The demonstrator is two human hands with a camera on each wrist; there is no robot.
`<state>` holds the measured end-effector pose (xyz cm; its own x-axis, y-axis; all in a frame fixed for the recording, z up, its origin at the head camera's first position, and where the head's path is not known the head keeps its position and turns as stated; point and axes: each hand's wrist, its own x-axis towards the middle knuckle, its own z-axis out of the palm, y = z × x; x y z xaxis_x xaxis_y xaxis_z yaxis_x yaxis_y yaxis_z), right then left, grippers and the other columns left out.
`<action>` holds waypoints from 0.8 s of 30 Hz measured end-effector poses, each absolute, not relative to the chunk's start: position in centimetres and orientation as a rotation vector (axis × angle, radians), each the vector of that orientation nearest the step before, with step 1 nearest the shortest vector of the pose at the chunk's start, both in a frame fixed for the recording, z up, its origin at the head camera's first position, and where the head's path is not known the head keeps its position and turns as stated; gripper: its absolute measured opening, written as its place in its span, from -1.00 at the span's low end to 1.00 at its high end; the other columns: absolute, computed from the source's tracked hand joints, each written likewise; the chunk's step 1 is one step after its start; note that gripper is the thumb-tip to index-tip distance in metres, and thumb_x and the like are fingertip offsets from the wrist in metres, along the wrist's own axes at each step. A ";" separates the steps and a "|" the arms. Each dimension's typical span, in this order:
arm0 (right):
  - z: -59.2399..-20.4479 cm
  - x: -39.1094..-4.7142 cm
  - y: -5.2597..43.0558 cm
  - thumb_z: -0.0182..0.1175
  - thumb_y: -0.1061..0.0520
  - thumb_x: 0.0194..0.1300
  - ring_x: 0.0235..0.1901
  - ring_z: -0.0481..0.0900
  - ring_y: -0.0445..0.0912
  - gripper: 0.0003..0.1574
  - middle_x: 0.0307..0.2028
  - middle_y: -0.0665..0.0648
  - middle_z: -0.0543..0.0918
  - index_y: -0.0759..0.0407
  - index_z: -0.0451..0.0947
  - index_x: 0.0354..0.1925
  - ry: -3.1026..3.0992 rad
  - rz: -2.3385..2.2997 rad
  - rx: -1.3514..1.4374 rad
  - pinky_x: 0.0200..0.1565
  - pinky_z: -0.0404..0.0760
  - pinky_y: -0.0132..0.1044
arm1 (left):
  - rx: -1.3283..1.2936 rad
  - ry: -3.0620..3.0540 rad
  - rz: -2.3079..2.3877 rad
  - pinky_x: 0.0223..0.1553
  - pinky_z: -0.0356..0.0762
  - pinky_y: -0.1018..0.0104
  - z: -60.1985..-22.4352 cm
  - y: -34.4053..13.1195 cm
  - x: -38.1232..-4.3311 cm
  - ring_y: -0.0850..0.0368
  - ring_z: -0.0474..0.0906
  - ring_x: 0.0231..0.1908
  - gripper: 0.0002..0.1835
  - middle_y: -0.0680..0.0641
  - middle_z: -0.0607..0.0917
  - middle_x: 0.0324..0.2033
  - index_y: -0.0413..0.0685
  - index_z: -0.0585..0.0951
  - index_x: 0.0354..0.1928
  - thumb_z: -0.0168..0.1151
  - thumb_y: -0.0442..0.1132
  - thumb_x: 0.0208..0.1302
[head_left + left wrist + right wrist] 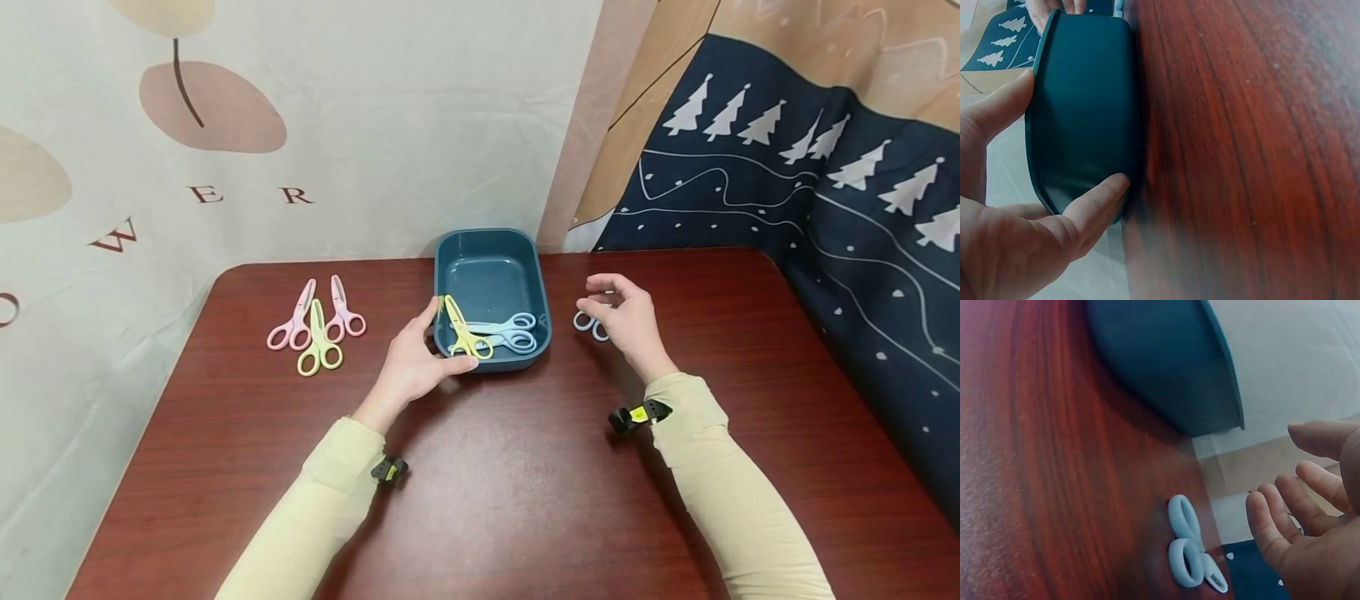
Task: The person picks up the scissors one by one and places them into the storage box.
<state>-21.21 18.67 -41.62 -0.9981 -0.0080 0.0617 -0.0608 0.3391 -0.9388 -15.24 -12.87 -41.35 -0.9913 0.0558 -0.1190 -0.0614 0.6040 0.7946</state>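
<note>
A teal plastic bin [491,237] stands at the back of the table. My left hand [416,358] holds its near left corner, thumb at the front rim and fingers along the outer left wall. Yellow scissors [460,323] lean inside at the front left, beside two pairs of light blue scissors [517,341]. To the right of the bin, my right hand [628,325] hovers over another pair of blue scissors [1186,561] with its fingers loosely bent and apart. In the right wrist view those scissors lie on the table, clear of the hand.
Left of the bin lie two pairs of pink scissors [300,321] and a pair of yellow-green scissors [318,332]. The reddish-brown table [517,492] ends at a pale printed cloth [405,125] behind and a navy tree-patterned cloth [720,183] at the right.
</note>
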 end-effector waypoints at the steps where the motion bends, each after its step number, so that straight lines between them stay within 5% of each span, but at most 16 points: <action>1: -41.7 -21.2 18.7 0.36 0.25 0.35 -0.01 0.61 0.09 -0.54 0.16 0.38 0.63 0.32 0.58 0.18 -2.544 1.755 0.060 -0.27 0.59 -0.54 | -0.004 2.693 1.343 0.29 0.46 -0.02 -41.3 -12.9 -15.3 -0.11 0.55 0.20 0.24 -0.29 0.54 0.25 -0.03 0.09 0.65 0.66 -0.02 0.00; 24: -43.8 -20.8 19.2 0.44 0.18 0.27 -0.05 0.71 0.18 -0.53 0.02 0.34 0.66 0.33 0.64 0.11 -2.621 1.410 -0.083 -0.32 0.44 -0.60 | -0.002 2.673 1.370 0.29 0.48 -0.01 -41.5 -12.9 -15.3 -0.10 0.56 0.22 0.25 -0.28 0.52 0.27 -0.03 0.07 0.65 0.66 -0.04 0.01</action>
<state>-20.79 19.19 -43.85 -0.9850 0.1261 0.1182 -0.0291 0.5530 -0.8327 -15.27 -12.88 -41.47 -0.9905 0.0613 -0.1231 -0.0641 0.5861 0.8077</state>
